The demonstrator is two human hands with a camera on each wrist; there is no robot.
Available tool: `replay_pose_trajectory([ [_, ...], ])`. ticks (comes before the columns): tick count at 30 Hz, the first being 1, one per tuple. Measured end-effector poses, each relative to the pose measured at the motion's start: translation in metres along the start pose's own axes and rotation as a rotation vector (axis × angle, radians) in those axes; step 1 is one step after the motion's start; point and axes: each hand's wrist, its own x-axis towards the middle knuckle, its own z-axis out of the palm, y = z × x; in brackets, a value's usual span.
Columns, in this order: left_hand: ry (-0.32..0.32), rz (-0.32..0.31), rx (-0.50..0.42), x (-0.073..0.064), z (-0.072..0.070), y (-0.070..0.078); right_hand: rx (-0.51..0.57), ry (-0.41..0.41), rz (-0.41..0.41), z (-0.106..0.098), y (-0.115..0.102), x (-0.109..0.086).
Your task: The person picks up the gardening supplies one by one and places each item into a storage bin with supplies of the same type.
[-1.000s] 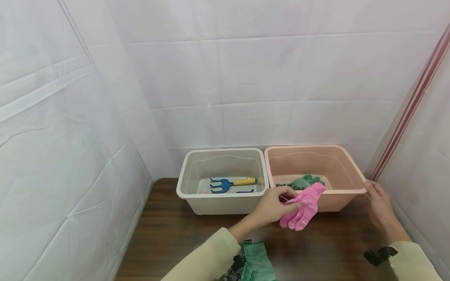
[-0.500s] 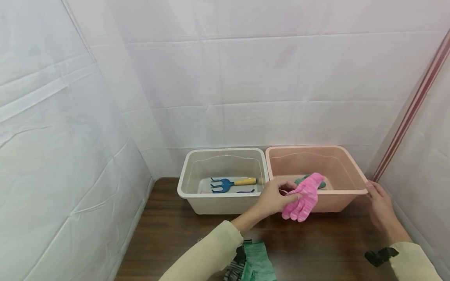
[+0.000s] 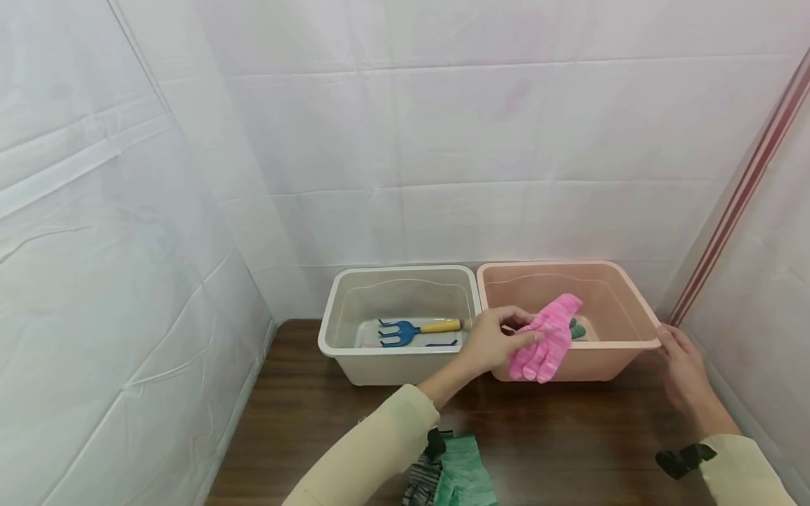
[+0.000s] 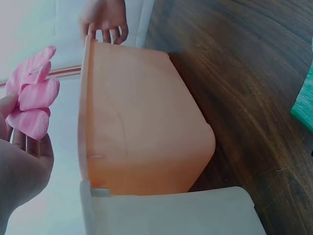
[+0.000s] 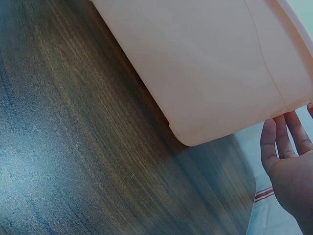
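My left hand (image 3: 496,341) pinches a pink knitted glove (image 3: 549,337) between thumb and fingers. The glove hangs above the front rim of the peach plastic bin (image 3: 601,346), its fingers pointing down. In the left wrist view, the glove (image 4: 36,95) is held higher than the bin's rim. Inside the bin lies a green glove (image 3: 577,329), mostly hidden behind the pink one. At the bin's right end, my right hand (image 3: 683,372) holds the rim. The right wrist view shows that hand's fingers (image 5: 283,142) against the bin's outer wall.
A grey-white bin (image 3: 405,362) stands left of the peach one, holding a blue hand fork with yellow handle (image 3: 411,332) and a small purple item (image 3: 441,344). Green fabric (image 3: 465,471) and black striped fabric (image 3: 422,479) lie at the table's front. White sheeting (image 3: 392,140) surrounds the table.
My left hand has raised the pink glove from below the peach bin's rim to above it, covering more of the green glove. My right hand stays on the bin.
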Motion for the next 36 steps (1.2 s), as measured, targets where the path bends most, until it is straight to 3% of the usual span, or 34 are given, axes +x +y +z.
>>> replay_pose_trajectory([
  [9, 0.064, 0.013, 0.005, 0.007, -0.007, 0.012, 0.06, -0.03, -0.031, -0.001, 0.0, 0.0],
  [16, 0.06, -0.002, -0.007, 0.012, -0.011, 0.015, 0.047, -0.021, -0.023, -0.001, 0.001, 0.002],
  [24, 0.063, 0.046, -0.047, 0.018, -0.015, 0.017, 0.076, -0.006, 0.001, 0.001, 0.0, 0.004],
  [36, 0.118, 0.037, -0.068, 0.034, -0.012, 0.018, 0.153, -0.059, -0.078, -0.004, 0.0, 0.0],
])
